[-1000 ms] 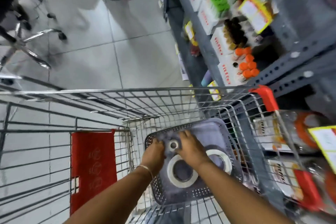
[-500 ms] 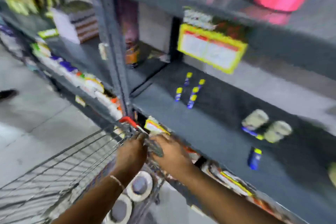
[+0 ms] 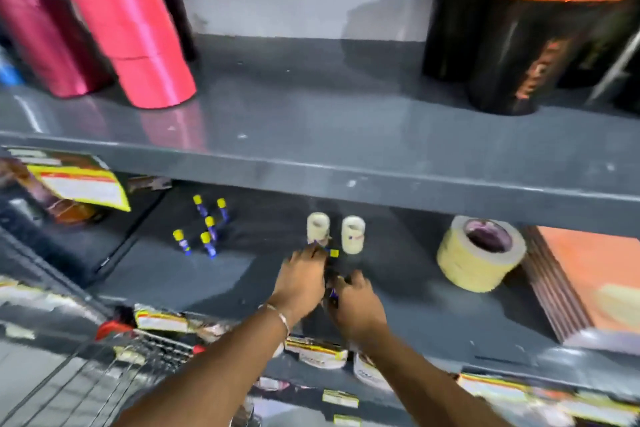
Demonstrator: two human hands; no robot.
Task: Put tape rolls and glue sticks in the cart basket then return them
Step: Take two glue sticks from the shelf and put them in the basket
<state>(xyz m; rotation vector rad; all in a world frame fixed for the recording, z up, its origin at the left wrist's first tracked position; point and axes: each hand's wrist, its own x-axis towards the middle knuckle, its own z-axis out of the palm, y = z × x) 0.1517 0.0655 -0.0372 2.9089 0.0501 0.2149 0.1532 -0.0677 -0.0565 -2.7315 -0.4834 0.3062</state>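
Both hands reach onto the grey middle shelf. My left hand has its fingertips on a blue glue stick with a yellow cap, which lies in front of two small white tape rolls standing upright. Whether it grips the stick is unclear. Just right of it, my right hand is curled around a blue glue stick, mostly hidden. Several blue and yellow glue sticks stand to the left. A stack of wide beige tape rolls sits to the right.
The wire cart with a red corner is at the lower left, blurred. The upper shelf overhangs the hands and carries pink rolls and dark rolls. Orange sheets lie at the right. Price labels line the shelf edge.
The view swung from the cart basket up to the shelves. Both hands left the basket, rose over the cart rim and now reach onto the middle shelf near the small tape rolls.
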